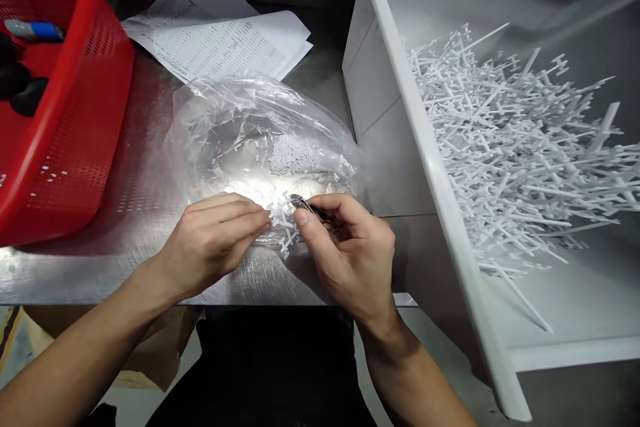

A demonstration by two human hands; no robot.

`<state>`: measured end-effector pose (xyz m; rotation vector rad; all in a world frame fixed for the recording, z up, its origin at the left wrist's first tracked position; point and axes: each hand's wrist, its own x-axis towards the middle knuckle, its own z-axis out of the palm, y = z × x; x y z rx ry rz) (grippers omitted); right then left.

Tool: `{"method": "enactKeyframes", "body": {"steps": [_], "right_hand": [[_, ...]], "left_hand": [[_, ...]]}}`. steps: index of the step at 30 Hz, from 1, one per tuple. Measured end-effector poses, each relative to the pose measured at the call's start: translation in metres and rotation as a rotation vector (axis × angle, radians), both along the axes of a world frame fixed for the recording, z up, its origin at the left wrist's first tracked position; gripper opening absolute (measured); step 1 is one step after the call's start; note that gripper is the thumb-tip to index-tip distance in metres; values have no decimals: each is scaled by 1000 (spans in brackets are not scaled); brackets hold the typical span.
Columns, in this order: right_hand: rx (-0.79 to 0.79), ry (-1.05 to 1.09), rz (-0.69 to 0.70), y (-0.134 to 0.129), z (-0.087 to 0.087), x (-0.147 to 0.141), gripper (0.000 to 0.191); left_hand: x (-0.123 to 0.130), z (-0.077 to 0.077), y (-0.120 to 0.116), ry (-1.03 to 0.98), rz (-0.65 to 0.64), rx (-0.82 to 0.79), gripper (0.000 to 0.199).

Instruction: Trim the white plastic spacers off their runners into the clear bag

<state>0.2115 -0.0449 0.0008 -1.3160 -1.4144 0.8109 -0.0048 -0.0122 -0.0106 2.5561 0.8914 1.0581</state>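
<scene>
My left hand is closed, its fingertips pinching one side of a white branched plastic sprue. In my right hand is a small metal tool that looks like nail clippers, gripped between thumb and bent fingers. The tool's tip meets the upper right of the sprue. Just beyond both hands lies a clear plastic bag, its mouth spread wide. Inside the bag is a heap of tiny white plastic pieces, with a few loose ones to the left.
On the right stands a large white bin holding a pile of white sprues. A red perforated basket at left contains a blue-and-grey marker and dark objects. Printed sheets lie behind the bag on the metal table.
</scene>
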Motion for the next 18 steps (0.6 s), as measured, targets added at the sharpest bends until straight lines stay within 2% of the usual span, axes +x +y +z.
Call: {"method": "enactKeyframes", "body": {"steps": [7,18], "right_hand": [[-19,-28,35,-1,3,1,7],[-54,11,55,0,2,1,7]], "left_hand": [[-3,-7,1,-18,-46,25,24],[-4,-5,3,34,-84,-18,25]]}}
